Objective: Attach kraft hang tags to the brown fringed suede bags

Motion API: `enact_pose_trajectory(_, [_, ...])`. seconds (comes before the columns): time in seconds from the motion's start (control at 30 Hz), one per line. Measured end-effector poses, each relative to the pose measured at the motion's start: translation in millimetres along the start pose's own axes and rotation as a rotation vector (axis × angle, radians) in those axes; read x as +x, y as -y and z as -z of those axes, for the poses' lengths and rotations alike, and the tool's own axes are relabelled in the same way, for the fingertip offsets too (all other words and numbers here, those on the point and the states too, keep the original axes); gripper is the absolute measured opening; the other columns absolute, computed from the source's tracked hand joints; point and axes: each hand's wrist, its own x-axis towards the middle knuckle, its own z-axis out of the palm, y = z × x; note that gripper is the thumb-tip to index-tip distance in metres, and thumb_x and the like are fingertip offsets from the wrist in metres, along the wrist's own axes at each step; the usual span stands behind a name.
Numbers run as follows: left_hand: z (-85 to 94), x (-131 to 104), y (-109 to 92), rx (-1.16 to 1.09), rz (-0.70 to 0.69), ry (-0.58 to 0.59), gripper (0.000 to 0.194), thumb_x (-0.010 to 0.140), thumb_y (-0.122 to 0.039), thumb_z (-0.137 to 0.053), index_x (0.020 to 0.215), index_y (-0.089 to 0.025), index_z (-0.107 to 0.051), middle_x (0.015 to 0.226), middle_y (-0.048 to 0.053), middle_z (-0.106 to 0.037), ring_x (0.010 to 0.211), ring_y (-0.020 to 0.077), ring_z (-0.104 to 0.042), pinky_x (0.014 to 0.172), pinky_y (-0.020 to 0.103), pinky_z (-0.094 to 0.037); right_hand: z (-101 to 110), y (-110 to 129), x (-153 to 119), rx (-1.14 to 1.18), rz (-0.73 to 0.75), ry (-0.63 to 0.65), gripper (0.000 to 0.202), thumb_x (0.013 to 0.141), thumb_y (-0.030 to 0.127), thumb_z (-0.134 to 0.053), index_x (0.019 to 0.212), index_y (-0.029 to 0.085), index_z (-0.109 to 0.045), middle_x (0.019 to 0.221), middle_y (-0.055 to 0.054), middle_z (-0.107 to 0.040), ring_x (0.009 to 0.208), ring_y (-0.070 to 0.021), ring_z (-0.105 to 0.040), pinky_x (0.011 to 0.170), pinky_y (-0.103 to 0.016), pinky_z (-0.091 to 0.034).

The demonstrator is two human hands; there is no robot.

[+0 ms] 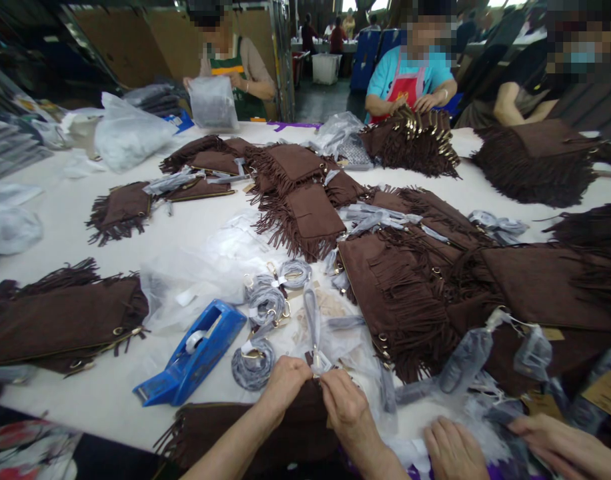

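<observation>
My left hand (288,381) and my right hand (346,403) meet at the front of the table, fingertips pinched close together. Between them is the lower end of a grey wrist strap (311,320) in clear plastic, its loop pointing away from me. The exact part under my fingertips is too small to make out. Below my hands lies a dark brown fringed bag (250,427), partly covered by my forearms. Coiled grey straps with gold clips (254,363) rest just left of the wrist strap.
A blue tape dispenser (193,353) stands left of the coils. Brown fringed bags (395,293) pile up at centre and right; another bag (60,313) lies left. A co-worker's hands (455,447) work close on my right. Several people sit across the white table (185,227).
</observation>
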Motion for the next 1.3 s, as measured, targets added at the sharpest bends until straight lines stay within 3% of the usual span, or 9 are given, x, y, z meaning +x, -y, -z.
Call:
enact_pose_trajectory(0.43, [-1.1,-2,1,0.017,-0.011,-0.026,0.016,0.054,-0.028,-0.044,0.043,-0.016,-0.047,0.045,-0.005,-0.027,0.048,0.0097,-0.026,0.048,0.026,-0.015,4,-3,1,-0.162,0.051,0.150,0.023,0.089,0.010,-0.034,0.077,0.019,-0.052,0.070,-0.004,-0.053,0.061,-0.0163,-0.053,0.055,-0.027,-0.044])
enact_pose_trajectory(0.6, [-1.9,-3,0,0.025,-0.006,-0.035,0.017,0.054,-0.030,-0.042,0.043,-0.017,-0.045,0.046,-0.005,-0.028,0.048,0.0103,-0.027,0.048,0.026,-0.016,7,-4,3,-0.095,0.050,0.197,0.024,0.088,0.009,-0.034,0.079,0.019,-0.054,0.074,-0.005,-0.055,0.066,-0.0165,-0.055,0.060,-0.027,-0.046])
enact_pose_trajectory(0.87, [-2.4,-4,1,0.059,-0.028,-0.023,0.019,0.054,-0.034,-0.040,0.043,-0.020,-0.038,0.047,-0.005,-0.024,0.051,0.0113,-0.026,0.050,0.027,-0.016,4,6,7,0.199,-0.122,0.034,0.024,0.086,0.008,-0.039,0.089,0.020,-0.059,0.075,-0.002,-0.060,0.071,-0.0133,-0.059,0.064,-0.022,-0.047])
enact_pose_trajectory(1.1, [-3.2,-3,1,0.093,-0.020,-0.025,0.019,0.055,-0.033,-0.041,0.043,-0.020,-0.039,0.046,-0.005,-0.026,0.051,0.0118,-0.028,0.050,0.027,-0.017,3,7,7,0.375,-0.470,0.077,0.015,0.083,0.024,-0.047,0.079,0.020,-0.061,0.065,0.000,-0.061,0.059,-0.0136,-0.059,0.059,-0.022,-0.044])
enact_pose_trajectory(1.3, [-2.9,-3,0,0.080,-0.015,-0.023,0.019,0.054,-0.033,-0.041,0.040,-0.020,-0.039,0.046,-0.005,-0.028,0.051,0.0120,-0.029,0.051,0.027,-0.017,2,8,7,0.412,-0.632,0.073,0.019,0.080,0.034,-0.051,0.074,0.020,-0.062,0.054,0.003,-0.058,0.052,-0.0135,-0.057,0.054,-0.022,-0.040])
